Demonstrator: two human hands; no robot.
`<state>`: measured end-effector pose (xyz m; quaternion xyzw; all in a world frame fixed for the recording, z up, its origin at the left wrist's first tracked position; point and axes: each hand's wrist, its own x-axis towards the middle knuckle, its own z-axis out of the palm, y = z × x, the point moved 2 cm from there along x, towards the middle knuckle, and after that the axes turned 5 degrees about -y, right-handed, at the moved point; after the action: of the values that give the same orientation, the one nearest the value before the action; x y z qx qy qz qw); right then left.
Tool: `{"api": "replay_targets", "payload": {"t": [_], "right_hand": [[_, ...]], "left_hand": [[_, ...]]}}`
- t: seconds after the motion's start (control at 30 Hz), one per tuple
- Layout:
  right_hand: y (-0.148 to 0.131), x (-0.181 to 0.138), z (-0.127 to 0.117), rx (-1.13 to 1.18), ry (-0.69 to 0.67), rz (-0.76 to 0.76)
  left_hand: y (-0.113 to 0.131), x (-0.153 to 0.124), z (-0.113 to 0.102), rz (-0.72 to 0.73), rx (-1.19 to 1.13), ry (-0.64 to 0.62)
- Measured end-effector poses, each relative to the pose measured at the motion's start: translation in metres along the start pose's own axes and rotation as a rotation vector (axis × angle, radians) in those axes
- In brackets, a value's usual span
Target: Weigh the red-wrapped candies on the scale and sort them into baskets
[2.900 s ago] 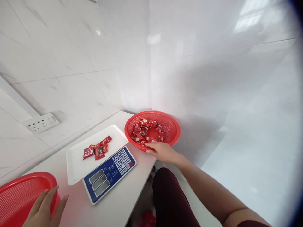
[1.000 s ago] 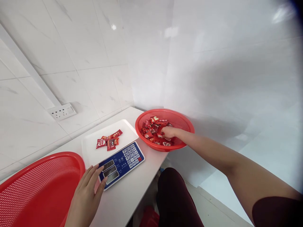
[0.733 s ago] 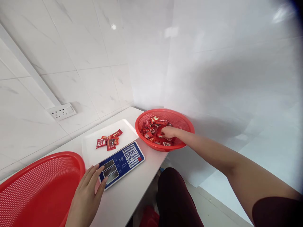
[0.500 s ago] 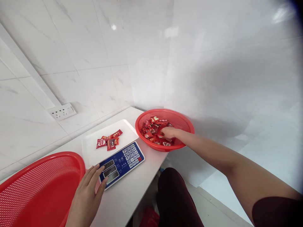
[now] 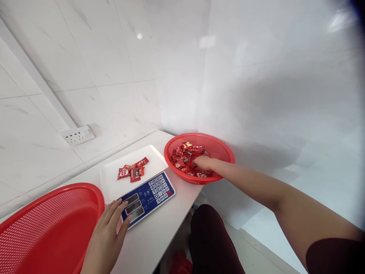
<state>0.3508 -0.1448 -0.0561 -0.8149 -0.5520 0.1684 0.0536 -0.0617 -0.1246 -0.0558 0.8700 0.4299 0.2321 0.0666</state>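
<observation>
My right hand (image 5: 203,163) reaches into a red plastic basket (image 5: 222,148) and is down among small red snack packets (image 5: 180,163). Its fingertips are hidden there, so any hold on a packet cannot be made out. My left hand (image 5: 110,228) rests with fingers spread on the left end of a digital scale (image 5: 149,198), over the edge of its displays. On the scale's white tray (image 5: 114,190) lie several red snack packets (image 5: 136,174) in a loose cluster.
A larger red basket (image 5: 54,243) stands at the left, beside my left hand. The white table (image 5: 159,232) ends near my knee (image 5: 213,239). Behind it, a wall socket (image 5: 77,135) sits on the tiled wall. Something red (image 5: 181,262) is under the table.
My right hand has sunk slightly deeper among the packets in the basket. The view has shifted a little; my left hand stays on the scale.
</observation>
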Motion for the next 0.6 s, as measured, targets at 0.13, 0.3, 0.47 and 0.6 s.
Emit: {"api": "replay_targets", "payload": {"t": [0.13, 0.3, 0.47, 0.6], "right_hand": [[-0.003, -0.001, -0.012, -0.029, -0.046, -0.147], [-0.032, -0.024, -0.033, 0.097, 0.115, -0.302], [-0.097, -0.086, -0.016, 0.336, 0.143, -0.593], [-0.133, -0.12, 0.025, 0.387, 0.001, -0.724]], "left_hand": [[0.008, 0.003, -0.001, 0.022, -0.073, 0.024], [0.039, 0.009, 0.001, -0.008, -0.309, -0.083], [0.078, 0.015, 0.015, -0.102, -0.64, -0.231], [0.095, 0.017, 0.029, -0.138, -0.865, -0.279]]}}
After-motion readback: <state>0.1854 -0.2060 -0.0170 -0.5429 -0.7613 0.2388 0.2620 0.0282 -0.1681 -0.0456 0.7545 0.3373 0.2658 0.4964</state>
